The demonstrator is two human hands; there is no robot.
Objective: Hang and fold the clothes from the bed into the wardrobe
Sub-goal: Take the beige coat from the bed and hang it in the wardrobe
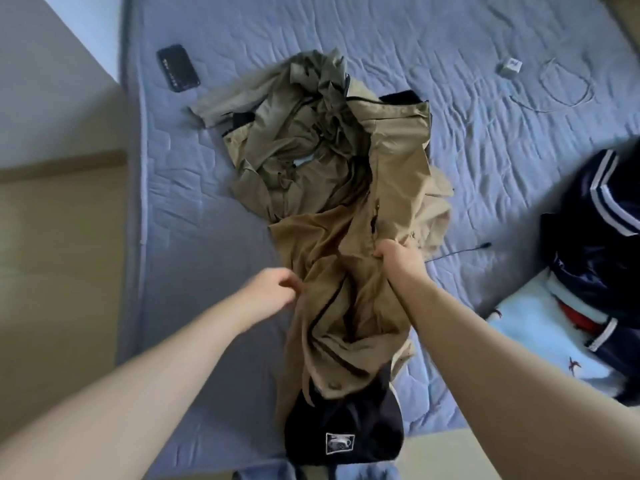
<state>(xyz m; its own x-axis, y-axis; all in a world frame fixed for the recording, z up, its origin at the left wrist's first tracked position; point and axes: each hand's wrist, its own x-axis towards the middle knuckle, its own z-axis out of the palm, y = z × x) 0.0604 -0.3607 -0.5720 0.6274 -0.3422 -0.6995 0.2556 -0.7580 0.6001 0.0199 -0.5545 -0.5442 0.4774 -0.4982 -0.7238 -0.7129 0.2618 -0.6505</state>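
Early going: right hand (pixel 398 256) pinches the crumpled tan zip jacket (pixel 322 244) on the blue quilted bed (pixel 207 202); left hand (pixel 270 292) curls at its edge, grip unclear. Olive garment (pixel 287 140) and navy striped clothes (pixel 595 237) lie unfolded.

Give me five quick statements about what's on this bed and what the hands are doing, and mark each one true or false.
1. The right grip holds the tan jacket. True.
2. The tan jacket lies on a red mattress. False: the mattress is blue.
3. A black device lies on the mattress, apart from the clothes. True.
4. The white charger sits on top of the tan jacket. False: the charger lies on bare mattress, far off to the right.
5. The left grip holds a hanger. False: no hanger shows; it is at the tan jacket's left edge.
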